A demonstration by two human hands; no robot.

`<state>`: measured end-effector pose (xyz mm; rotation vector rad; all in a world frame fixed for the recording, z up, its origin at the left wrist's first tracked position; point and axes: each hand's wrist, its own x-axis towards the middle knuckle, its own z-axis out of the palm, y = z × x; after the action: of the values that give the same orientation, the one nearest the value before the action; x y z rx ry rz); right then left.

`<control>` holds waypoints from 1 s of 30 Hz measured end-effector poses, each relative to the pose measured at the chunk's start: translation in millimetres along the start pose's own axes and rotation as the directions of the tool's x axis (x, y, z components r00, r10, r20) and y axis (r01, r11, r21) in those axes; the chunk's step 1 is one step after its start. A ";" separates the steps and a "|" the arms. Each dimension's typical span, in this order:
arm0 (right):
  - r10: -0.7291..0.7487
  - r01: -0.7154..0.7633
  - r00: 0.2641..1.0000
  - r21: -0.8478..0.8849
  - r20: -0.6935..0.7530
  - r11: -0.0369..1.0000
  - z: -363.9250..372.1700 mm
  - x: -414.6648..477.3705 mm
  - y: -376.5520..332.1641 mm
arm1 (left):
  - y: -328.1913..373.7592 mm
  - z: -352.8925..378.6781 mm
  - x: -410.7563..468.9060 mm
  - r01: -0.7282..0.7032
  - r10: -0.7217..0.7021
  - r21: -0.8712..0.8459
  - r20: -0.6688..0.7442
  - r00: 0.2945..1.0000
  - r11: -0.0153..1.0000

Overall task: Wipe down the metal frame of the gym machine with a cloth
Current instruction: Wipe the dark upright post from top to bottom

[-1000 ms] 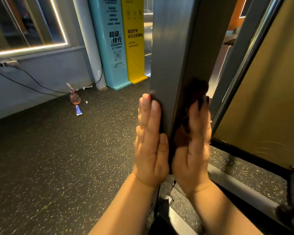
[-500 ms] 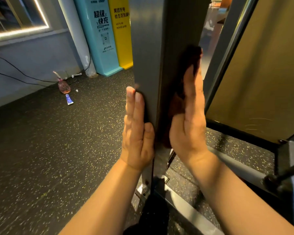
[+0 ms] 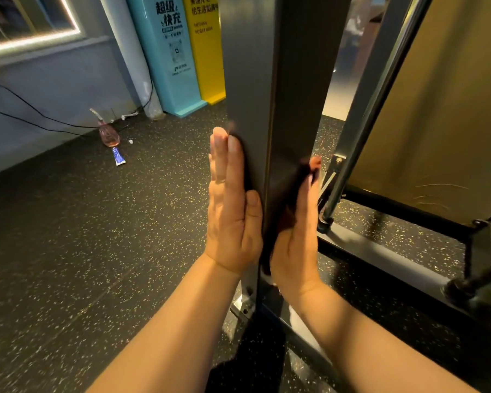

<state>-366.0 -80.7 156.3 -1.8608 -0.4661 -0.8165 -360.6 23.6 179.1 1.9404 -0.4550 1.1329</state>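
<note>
A tall grey metal upright (image 3: 270,80) of the gym machine stands right in front of me. My left hand (image 3: 231,205) lies flat against its left face, fingers straight and pointing up. My right hand (image 3: 298,222) presses flat on the right face with a dark cloth (image 3: 284,205) under its palm. The cloth is mostly hidden between hand and metal, and its top edge is blurred near my fingertips.
A base rail (image 3: 380,259) runs along the floor to the right, below a tan panel (image 3: 442,109) and a slanted chrome bar (image 3: 372,109). On the speckled rubber floor (image 3: 97,236) at the left lie a pink spray bottle (image 3: 108,134) and a blue tube (image 3: 118,158). Blue and yellow kiosks (image 3: 182,52) stand behind.
My right hand has slid the cloth down the right face of the upright from its higher spot half a second ago. The left hand stays flat on the left face.
</note>
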 end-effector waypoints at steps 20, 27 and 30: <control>0.202 -0.218 0.976 0.463 0.086 0.859 11.5 -10.0 4.2 | 6.1 7.6 -14.5 0.008 -0.009 -0.014 -0.043 0.999 1.000; -0.114 0.113 0.993 0.362 -0.016 0.925 -14.9 73.6 -23.5 | -6.9 -31.0 17.1 -0.162 0.160 0.074 0.036 0.987 0.984; -0.062 0.062 0.998 0.269 -0.010 0.961 -1.7 37.2 -4.1 | -18.5 -37.8 8.1 -0.170 0.159 0.118 0.100 0.982 0.978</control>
<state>-343.3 -82.2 186.1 -1.6007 -0.6059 -0.7559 -364.9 65.5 186.8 2.1015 -0.6154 1.2072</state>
